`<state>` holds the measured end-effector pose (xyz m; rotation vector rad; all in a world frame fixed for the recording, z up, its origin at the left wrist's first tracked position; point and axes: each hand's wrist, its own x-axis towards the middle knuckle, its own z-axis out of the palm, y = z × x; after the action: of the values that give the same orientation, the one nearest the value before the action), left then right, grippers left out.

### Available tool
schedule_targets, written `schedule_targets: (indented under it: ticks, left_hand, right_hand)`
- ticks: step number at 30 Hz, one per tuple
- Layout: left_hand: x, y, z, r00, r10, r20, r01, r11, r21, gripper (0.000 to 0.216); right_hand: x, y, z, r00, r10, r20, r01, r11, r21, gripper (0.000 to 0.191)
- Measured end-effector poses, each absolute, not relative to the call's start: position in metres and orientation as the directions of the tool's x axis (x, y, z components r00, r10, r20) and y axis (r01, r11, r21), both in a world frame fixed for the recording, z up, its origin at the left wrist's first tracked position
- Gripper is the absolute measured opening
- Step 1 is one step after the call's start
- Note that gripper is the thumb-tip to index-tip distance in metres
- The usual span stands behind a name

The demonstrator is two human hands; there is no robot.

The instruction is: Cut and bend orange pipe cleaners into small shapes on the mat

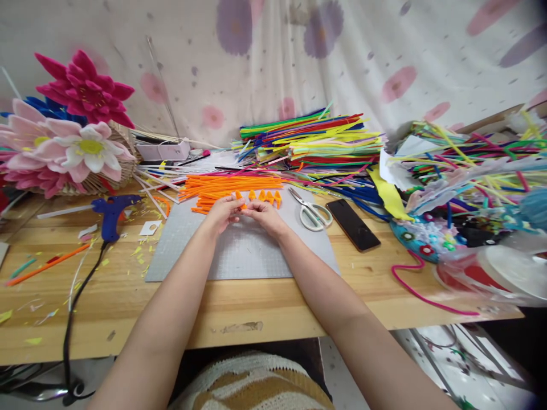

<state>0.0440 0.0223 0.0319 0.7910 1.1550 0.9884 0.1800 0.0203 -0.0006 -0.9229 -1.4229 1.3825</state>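
Observation:
My left hand (224,213) and my right hand (265,217) meet over a grey cutting mat (252,256). Their fingertips pinch a small orange pipe cleaner piece (244,207) between them; most of it is hidden by the fingers. Just beyond lie several bent orange pipe cleaner pieces (269,197) in a row. Behind these is a pile of straight orange pipe cleaners (231,185), partly over the mat's back edge. White-handled scissors (314,216) rest to the right of my right hand, blades pointing away.
A black phone (354,224) lies right of the scissors. At left are a blue glue gun (111,216) with its cord and fuzzy flowers (85,94). Coloured pipe cleaners (316,136) are heaped at the back. A clear plastic container (499,273) stands at the right edge.

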Motion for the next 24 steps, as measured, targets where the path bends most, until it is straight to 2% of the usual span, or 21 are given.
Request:
schedule_targets:
  ticks: [3,5,11,14,19,24]
  left_hand:
    - [0.048,0.027,0.036,0.073,0.928,-0.366,-0.133,0.373,0.918,0.024]
    - [0.052,0.029,0.037,0.074,0.919,-0.388,-0.152,0.395,0.906,0.025]
    - [0.064,0.025,0.037,0.173,0.822,-0.543,-0.406,0.562,0.721,0.012]
    - [0.069,0.023,0.035,0.208,0.81,-0.548,-0.486,0.572,0.661,0.009]
    - [0.065,0.025,0.037,0.151,0.893,-0.424,-0.431,0.445,0.784,0.008]
    - [0.054,0.031,0.044,0.037,0.966,-0.256,-0.124,0.259,0.958,0.026]
  right_hand:
    - [0.179,0.023,-0.003,-0.22,0.959,0.181,-0.064,0.171,-0.983,0.02]
    - [0.18,0.024,-0.002,-0.189,0.956,0.223,-0.048,0.218,-0.975,0.022]
    - [0.18,0.022,0.005,-0.133,0.94,0.313,-0.041,0.311,-0.95,0.031]
    - [0.182,0.023,0.006,-0.133,0.936,0.325,-0.034,0.323,-0.946,0.035]
    - [0.188,0.028,0.005,-0.208,0.949,0.239,-0.055,0.232,-0.971,0.037]
    - [0.189,0.028,0.003,-0.318,0.94,0.126,-0.075,0.107,-0.991,0.035]
